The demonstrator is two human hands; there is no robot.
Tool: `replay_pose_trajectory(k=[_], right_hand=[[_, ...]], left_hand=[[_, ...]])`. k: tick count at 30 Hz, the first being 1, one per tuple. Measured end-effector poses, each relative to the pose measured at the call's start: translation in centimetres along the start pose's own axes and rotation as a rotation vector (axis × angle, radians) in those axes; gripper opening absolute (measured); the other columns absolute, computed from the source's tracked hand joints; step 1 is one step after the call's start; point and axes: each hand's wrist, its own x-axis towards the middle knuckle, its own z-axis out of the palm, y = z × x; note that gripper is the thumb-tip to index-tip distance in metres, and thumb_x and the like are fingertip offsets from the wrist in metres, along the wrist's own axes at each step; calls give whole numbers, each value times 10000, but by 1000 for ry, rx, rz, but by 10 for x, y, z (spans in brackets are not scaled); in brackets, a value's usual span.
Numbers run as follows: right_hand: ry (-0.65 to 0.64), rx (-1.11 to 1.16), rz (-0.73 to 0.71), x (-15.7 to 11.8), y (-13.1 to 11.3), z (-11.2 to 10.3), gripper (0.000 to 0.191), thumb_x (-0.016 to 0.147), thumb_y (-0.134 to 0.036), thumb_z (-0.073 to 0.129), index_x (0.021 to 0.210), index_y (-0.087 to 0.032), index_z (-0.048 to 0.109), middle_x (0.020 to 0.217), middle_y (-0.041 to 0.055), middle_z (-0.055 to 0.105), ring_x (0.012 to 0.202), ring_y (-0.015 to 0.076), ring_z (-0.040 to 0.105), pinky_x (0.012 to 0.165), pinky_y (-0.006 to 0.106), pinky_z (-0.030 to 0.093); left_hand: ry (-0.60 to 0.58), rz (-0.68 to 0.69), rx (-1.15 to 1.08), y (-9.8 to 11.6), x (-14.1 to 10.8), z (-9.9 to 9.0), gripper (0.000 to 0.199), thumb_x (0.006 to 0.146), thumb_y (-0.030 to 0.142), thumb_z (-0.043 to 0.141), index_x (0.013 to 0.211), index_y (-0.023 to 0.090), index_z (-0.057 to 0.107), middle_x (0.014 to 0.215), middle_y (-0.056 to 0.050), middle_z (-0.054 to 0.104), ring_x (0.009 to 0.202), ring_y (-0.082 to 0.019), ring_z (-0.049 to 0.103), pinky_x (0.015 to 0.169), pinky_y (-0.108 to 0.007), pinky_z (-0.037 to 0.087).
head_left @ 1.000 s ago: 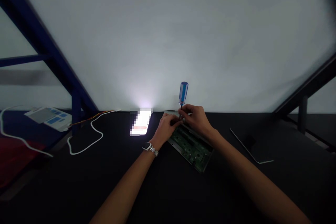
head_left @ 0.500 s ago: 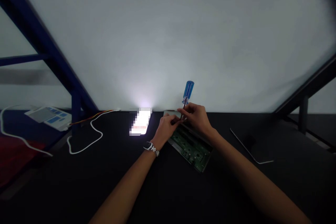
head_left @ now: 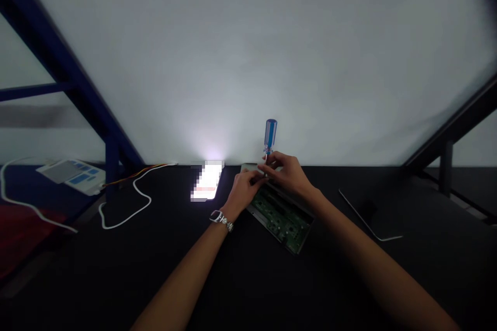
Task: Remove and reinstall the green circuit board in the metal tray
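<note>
A screwdriver (head_left: 270, 135) with a blue handle stands nearly upright over the far end of a green circuit board (head_left: 282, 221), which lies in a shallow metal casing (head_left: 267, 227). The fingers of my right hand (head_left: 286, 169) are closed around the screwdriver's shaft, below the handle. Close by, my left hand (head_left: 244, 189) rests at the casing's far left corner, its thumb and fingertips pinched near the screwdriver's tip. Whatever lies between those left fingertips is too small or hidden to make out. The tip itself is also hidden by the fingers.
Left of my hands a brightly lit phone (head_left: 208, 181) lies by the wall. A white cable (head_left: 149, 199) winds across the black table (head_left: 163, 253) toward a white panel with blue patches (head_left: 75, 175). At right is a dark flat object with a pale edge (head_left: 363, 214).
The screwdriver has swung from leaning right to nearly upright, its handle moving left. My right fingers shifted slightly left with it. My left hand stays at the casing's corner.
</note>
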Motion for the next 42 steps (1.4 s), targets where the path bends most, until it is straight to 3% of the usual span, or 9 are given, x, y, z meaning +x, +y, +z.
replay_pose_trajectory(k=[5, 11, 15, 18, 21, 25, 29, 35, 42], right_hand=[[14, -15, 14, -1, 3, 2, 170, 859, -331, 618, 776, -183, 636, 715, 37, 689, 628, 157, 617, 588, 286, 493], [-66, -36, -33, -2, -6, -2, 133, 900, -258, 522, 866, -188, 630, 781, 37, 699, 675, 160, 640, 627, 281, 497], [-131, 35, -38, -2, -6, -3, 164, 894, -208, 500, 990, -182, 631, 880, 56, 713, 700, 154, 655, 651, 285, 517], [-53, 40, -31, -2, -3, -1, 187, 854, -241, 588, 1027, -179, 628, 893, 59, 711, 716, 160, 659, 657, 292, 528], [30, 47, 23, -2, 0, 2, 169, 822, -339, 659, 870, -183, 617, 771, 42, 689, 648, 163, 640, 589, 291, 518], [6, 29, 49, -3, 0, 3, 189, 859, -343, 615, 745, -194, 591, 661, 21, 650, 583, 157, 615, 556, 293, 504], [-59, 35, 41, -3, -4, 0, 124, 878, -275, 569, 885, -186, 655, 762, 49, 690, 649, 169, 637, 603, 309, 522], [-87, 92, -37, -4, -3, 3, 323, 870, -267, 559, 1177, -194, 628, 923, 55, 719, 680, 152, 643, 677, 314, 527], [74, 58, 70, -6, 3, 9, 203, 843, -377, 622, 778, -186, 599, 679, 23, 653, 599, 160, 603, 585, 298, 506]], left_hand=[[48, 1, 40, 4, 2, 2, 130, 822, 312, 710, 756, 200, 701, 704, -20, 613, 787, -193, 559, 697, -302, 463], [-59, 76, 18, -2, 0, -3, 189, 898, 243, 610, 1063, 228, 701, 870, -39, 660, 832, -189, 574, 748, -313, 478], [-96, 47, -17, -4, -1, -4, 169, 913, 287, 593, 1003, 231, 724, 788, -24, 625, 748, -168, 574, 708, -300, 475], [-37, 9, -26, -2, 0, -1, 129, 875, 304, 646, 924, 215, 726, 759, -16, 599, 711, -157, 567, 678, -289, 467], [25, -8, -20, 1, 0, 2, 96, 842, 291, 683, 831, 199, 707, 742, -10, 587, 705, -154, 559, 664, -282, 462], [18, 21, -15, 2, -1, 1, 117, 856, 314, 668, 851, 201, 698, 757, -22, 606, 772, -183, 566, 690, -301, 471], [-77, 66, -15, -1, -2, -1, 181, 903, 257, 595, 1051, 217, 692, 854, -39, 632, 806, -185, 569, 728, -316, 479], [-34, 12, -18, -1, -3, 0, 117, 881, 277, 632, 920, 203, 714, 777, -24, 618, 759, -179, 561, 701, -302, 467], [63, 11, 1, 5, -2, 5, 94, 846, 266, 681, 792, 189, 682, 753, -25, 639, 822, -200, 559, 732, -309, 466]])
